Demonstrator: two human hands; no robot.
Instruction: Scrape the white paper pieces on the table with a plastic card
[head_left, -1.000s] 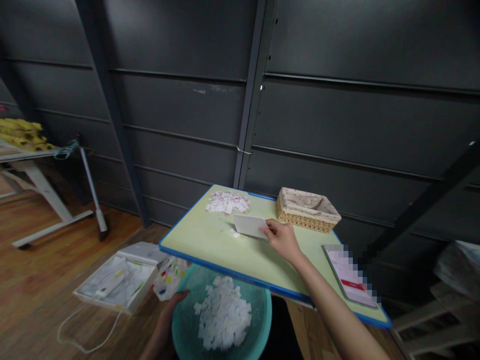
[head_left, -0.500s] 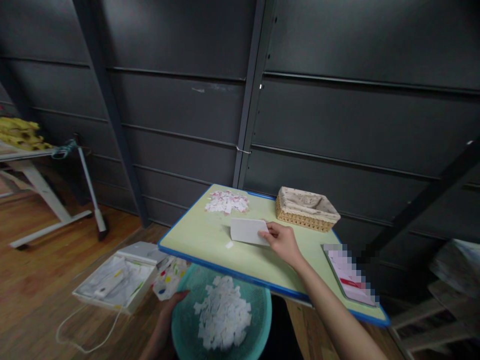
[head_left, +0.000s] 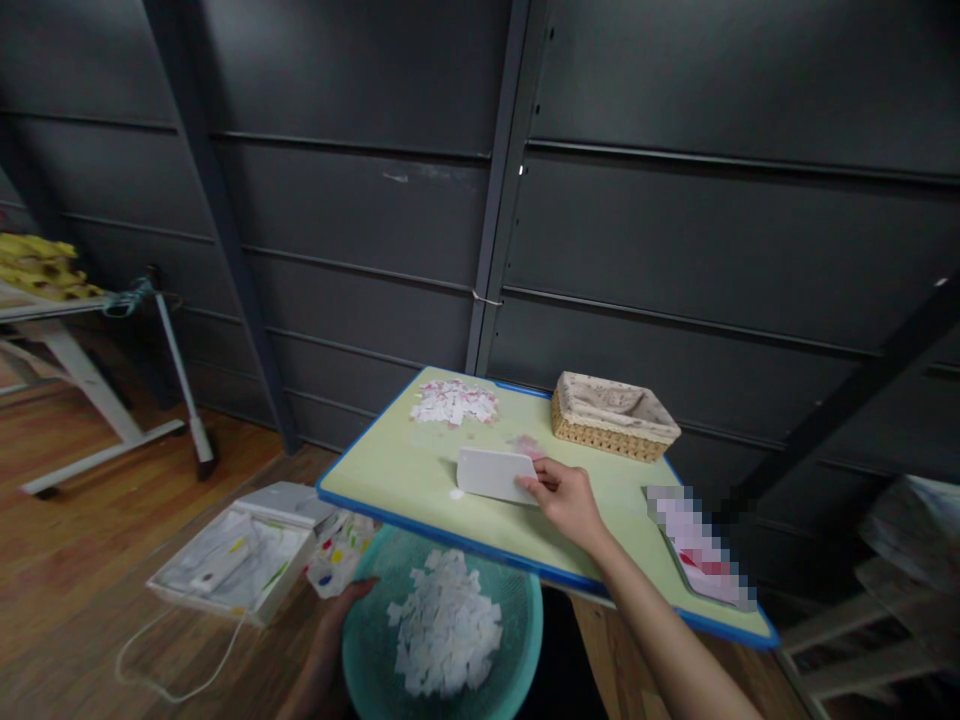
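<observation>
My right hand (head_left: 566, 497) pinches a white plastic scraper (head_left: 493, 474) that stands on its edge on the pale green table (head_left: 397, 468). One small white paper scrap (head_left: 454, 494) lies just in front of the scraper. Below the table's front edge, my left hand (head_left: 339, 620) grips the rim of a teal basin (head_left: 517, 640) full of white paper scraps (head_left: 445, 633). A pile of white and pink scraps (head_left: 454, 404) lies at the table's far left corner.
A wicker basket (head_left: 613, 415) stands at the back of the table. A phone (head_left: 702, 552) lies near its right edge. On the wooden floor to the left is an open white box (head_left: 232, 558) with a cable. A dark panelled wall rises behind.
My right hand has drawn the scraper toward the table's front edge, pushing the small scrap along. The basin and left hand have hardly moved.
</observation>
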